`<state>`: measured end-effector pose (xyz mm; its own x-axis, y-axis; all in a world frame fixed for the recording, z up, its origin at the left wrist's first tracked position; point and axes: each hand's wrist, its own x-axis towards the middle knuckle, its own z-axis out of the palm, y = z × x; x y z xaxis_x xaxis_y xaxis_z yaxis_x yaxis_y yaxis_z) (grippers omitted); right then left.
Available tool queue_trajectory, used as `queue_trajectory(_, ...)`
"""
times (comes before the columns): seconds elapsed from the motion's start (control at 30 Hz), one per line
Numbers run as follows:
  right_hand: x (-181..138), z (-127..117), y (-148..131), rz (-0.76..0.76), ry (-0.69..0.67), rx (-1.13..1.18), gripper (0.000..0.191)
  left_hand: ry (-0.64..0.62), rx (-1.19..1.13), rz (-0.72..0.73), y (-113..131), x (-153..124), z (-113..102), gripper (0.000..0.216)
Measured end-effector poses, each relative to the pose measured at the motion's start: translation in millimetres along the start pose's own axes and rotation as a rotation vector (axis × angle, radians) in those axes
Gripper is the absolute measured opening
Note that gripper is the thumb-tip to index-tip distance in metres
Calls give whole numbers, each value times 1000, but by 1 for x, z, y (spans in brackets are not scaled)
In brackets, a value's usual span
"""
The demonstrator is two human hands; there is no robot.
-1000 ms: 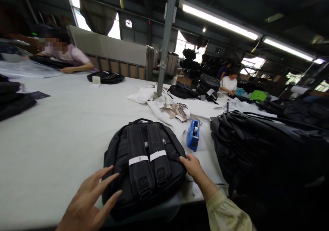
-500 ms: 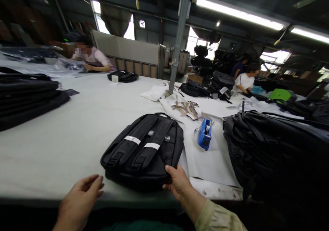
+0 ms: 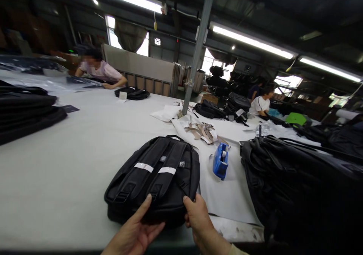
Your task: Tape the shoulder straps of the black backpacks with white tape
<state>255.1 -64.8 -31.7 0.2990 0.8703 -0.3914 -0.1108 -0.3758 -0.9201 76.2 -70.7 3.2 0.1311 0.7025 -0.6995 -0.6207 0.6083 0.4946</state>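
A black backpack lies on the white table, its shoulder straps facing up and its top handle pointing away from me. White bands cross both straps. My right hand grips the near right corner of the backpack, thumb on top. At the near edge, my left hand has its thumb raised against the bag and its fingers spread below, palm up; it is not closed on the fabric. To the right of the backpack stands a blue tape dispenser.
Stacks of black bags rise at the right and left. Brown and white scraps lie by a metal post. Across the table a person works near another backpack; another person is farther right.
My left hand has moved right, from beside the backpack to its near edge, and its fingers have spread. The right hand keeps its grip. The camera view has tilted up.
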Motion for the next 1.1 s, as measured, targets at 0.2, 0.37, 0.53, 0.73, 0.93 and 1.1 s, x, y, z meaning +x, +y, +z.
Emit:
queue_trajectory(0.2,4,-5,12,-13,-44,6,35,60,99,-62,3,1,-14,68)
queue_trajectory(0.37,-1,-1,24,-1,-103,52,49,78,124,-62,8,10,-4,59)
queue_trajectory(0.53,-16,0,32,57,-181,92,62,80,-6,10,4,27,10,18)
queue_trajectory(0.73,-22,2,14,208,-208,301,63,24,-154,109,-15,33,17,21)
queue_trajectory(0.93,0,20,-12,416,-16,403,43,-16,-33,133,-29,47,12,39)
queue_trajectory(1.1,14,31,-4,363,123,451,20,-14,57,70,-14,42,7,42)
